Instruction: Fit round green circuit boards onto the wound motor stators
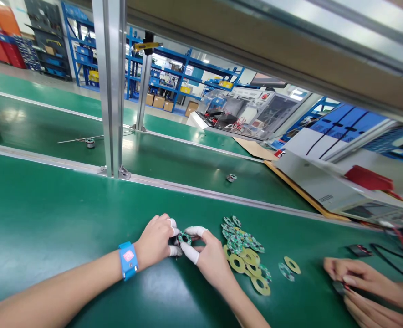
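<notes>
My left hand [156,241], with a blue wristband and white finger cots, is closed on the left side of a small round part with a green ring-shaped circuit board [184,238] on it. My right hand [210,255], also in white finger cots, pinches the same part from the right. The underside of the part is hidden by my fingers. Just right of my right hand lies a loose pile of green ring boards [235,242] and yellow rings [237,263] on the green table [68,218].
Another person's hands [368,287] hold a small dark part at the right. One yellow ring [292,265] lies between. Behind a metal rail [187,189], a motor-like part [231,177] sits on a green belt. An aluminium post [110,91] rises at left.
</notes>
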Motion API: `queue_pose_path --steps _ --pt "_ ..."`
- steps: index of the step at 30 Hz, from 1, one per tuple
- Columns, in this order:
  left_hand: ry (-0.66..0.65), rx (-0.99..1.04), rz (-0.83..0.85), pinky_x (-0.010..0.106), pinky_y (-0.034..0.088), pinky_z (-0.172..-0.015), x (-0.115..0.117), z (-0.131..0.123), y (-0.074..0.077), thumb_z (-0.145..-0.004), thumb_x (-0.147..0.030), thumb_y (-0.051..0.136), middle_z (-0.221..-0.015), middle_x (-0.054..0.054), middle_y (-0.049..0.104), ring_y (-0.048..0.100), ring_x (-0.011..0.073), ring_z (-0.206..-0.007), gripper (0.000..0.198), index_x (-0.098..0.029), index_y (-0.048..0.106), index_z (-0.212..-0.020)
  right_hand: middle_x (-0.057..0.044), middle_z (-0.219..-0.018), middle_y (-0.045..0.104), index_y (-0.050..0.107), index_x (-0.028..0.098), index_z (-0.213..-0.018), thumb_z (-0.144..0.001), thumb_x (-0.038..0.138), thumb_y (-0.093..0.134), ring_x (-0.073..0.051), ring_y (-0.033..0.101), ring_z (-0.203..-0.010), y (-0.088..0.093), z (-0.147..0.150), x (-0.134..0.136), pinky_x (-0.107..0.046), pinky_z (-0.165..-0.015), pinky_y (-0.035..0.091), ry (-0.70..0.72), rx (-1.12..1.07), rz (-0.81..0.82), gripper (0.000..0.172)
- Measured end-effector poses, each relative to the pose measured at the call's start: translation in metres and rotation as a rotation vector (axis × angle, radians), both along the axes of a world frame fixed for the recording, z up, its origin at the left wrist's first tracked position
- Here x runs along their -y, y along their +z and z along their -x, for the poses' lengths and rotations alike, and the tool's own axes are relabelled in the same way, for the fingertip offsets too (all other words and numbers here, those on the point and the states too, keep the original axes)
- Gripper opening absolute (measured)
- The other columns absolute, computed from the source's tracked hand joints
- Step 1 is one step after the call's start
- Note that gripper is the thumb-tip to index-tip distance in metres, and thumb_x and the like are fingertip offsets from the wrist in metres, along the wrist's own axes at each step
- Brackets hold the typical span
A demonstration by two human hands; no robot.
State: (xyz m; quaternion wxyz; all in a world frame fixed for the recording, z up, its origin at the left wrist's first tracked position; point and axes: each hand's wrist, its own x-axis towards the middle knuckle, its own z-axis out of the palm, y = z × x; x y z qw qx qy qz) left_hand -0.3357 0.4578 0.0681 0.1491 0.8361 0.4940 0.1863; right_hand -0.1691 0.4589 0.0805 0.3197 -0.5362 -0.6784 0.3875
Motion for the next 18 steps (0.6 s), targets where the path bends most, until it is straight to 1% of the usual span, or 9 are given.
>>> queue_pose_path --steps 3,6,8,10,11,12,14,16,18 --pt "-0.005 0.010 0.003 0.029 0.033 -0.068 0.000 -0.001 -0.001 -0.073 -0.043 0.068 -0.081 0.002 0.058 0.048 0.0191 -0.085 0.025 -0.018 0.063 -0.075 -0.007 -0.081 0.060 0.061 0.018 -0.081 -0.061 0.026 0.065 -0.021 0.059 -0.073 0.003 0.001 0.000 -0.030 -0.056 0.055 0.005 0.028 -0.004 0.022" --pt "-0.001 0.010 0.012 0.030 0.035 -0.069 0.000 -0.002 -0.001 -0.073 -0.042 0.067 -0.082 0.003 0.059 0.049 0.0197 -0.085 0.025 -0.018 0.063 -0.076 -0.006 -0.080 0.058 0.060 0.018 -0.079 -0.061 0.025 0.065 -0.021 0.057 -0.074 0.006 0.001 -0.001 -0.030 -0.057 0.054 0.040 0.036 -0.006 0.020" --pt "0.001 0.015 0.029 0.030 0.036 -0.070 0.000 0.000 0.003 -0.072 -0.042 0.068 -0.083 0.004 0.059 0.049 0.0207 -0.086 0.026 -0.018 0.063 -0.078 -0.005 -0.081 0.058 0.059 0.018 -0.080 -0.062 0.025 0.066 -0.020 0.057 -0.074 0.005 0.000 -0.002 -0.030 -0.058 0.055 0.055 0.015 0.003 0.021" --pt "-0.012 0.036 0.051 0.031 0.039 -0.072 0.002 0.003 0.010 -0.067 -0.045 0.071 -0.086 0.005 0.058 0.049 0.0220 -0.087 0.032 -0.017 0.063 -0.081 -0.005 -0.082 0.058 0.058 0.018 -0.081 -0.062 0.025 0.066 -0.020 0.058 -0.075 0.003 0.000 -0.002 -0.030 -0.058 0.055 0.059 -0.011 0.021 0.022" --pt "-0.018 0.053 0.045 0.031 0.040 -0.074 0.003 0.004 0.015 -0.065 -0.043 0.072 -0.089 0.006 0.058 0.049 0.0226 -0.089 0.034 -0.016 0.063 -0.084 -0.005 -0.082 0.058 0.058 0.018 -0.082 -0.062 0.025 0.067 -0.020 0.058 -0.075 0.002 -0.001 -0.002 -0.030 -0.059 0.055 0.054 -0.023 0.026 0.022" --pt "-0.025 0.065 0.027 0.031 0.041 -0.076 0.005 0.005 0.020 -0.066 -0.038 0.072 -0.093 0.007 0.057 0.049 0.0230 -0.091 0.033 -0.015 0.062 -0.088 -0.005 -0.082 0.058 0.058 0.018 -0.083 -0.063 0.025 0.067 -0.020 0.058 -0.075 0.001 -0.001 -0.002 -0.030 -0.060 0.055 0.052 -0.033 0.030 0.023" --pt "-0.049 0.046 -0.033 0.030 0.042 -0.078 0.009 0.005 0.027 -0.072 -0.023 0.065 -0.097 0.007 0.056 0.049 0.0217 -0.092 0.022 -0.014 0.060 -0.093 -0.005 -0.083 0.058 0.058 0.018 -0.085 -0.063 0.024 0.067 -0.019 0.059 -0.075 -0.001 -0.003 -0.002 -0.029 -0.062 0.055 0.058 -0.048 0.041 0.024" --pt "-0.109 -0.046 -0.089 0.029 0.043 -0.076 0.014 0.002 0.028 -0.079 -0.009 0.052 -0.092 0.007 0.057 0.051 0.0197 -0.088 0.015 -0.014 0.060 -0.091 -0.005 -0.086 0.058 0.057 0.018 -0.087 -0.063 0.024 0.067 -0.019 0.059 -0.078 -0.001 -0.006 -0.002 -0.029 -0.064 0.054 0.083 -0.080 0.073 0.026" --pt "-0.193 -0.158 -0.129 0.029 0.044 -0.071 0.017 -0.003 0.025 -0.084 -0.006 0.043 -0.083 0.007 0.058 0.052 0.0191 -0.080 0.018 -0.014 0.060 -0.084 -0.004 -0.089 0.059 0.056 0.018 -0.092 -0.063 0.024 0.067 -0.018 0.059 -0.079 0.000 -0.010 -0.004 -0.030 -0.068 0.052 0.150 -0.142 0.157 0.031"
